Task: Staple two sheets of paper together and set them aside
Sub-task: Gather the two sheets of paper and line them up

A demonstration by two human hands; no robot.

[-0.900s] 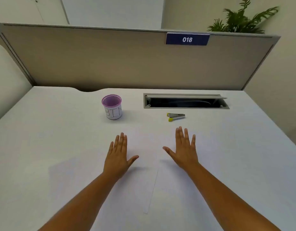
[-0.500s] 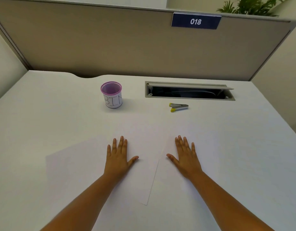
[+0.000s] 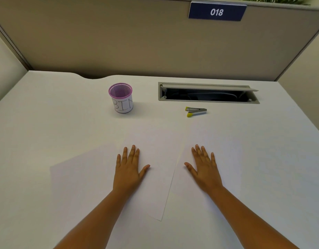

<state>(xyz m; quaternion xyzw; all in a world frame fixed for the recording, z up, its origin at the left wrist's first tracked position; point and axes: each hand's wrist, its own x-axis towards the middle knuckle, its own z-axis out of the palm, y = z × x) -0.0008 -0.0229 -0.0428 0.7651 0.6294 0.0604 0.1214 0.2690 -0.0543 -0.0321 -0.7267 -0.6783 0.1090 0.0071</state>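
White sheets of paper lie flat on the white desk in front of me. My left hand (image 3: 129, 169) rests palm down, fingers spread, on the left sheet (image 3: 155, 177). A further sheet (image 3: 74, 178) pokes out at an angle to its left. My right hand (image 3: 205, 169) lies palm down, fingers apart, on the right sheet (image 3: 232, 159). A small silver stapler with yellow tips (image 3: 195, 111) lies on the desk beyond my right hand, apart from it. Neither hand holds anything.
A purple mesh cup labelled "BIN" (image 3: 121, 98) stands at the back left of centre. An open cable slot (image 3: 207, 93) is set into the desk (image 3: 38, 123) behind the stapler. A beige partition (image 3: 137, 42) with a "018" sign closes off the back.
The camera has tilted further down, so everything sits higher in view. Both hands drew slightly back toward me and stay flat on the sheets.
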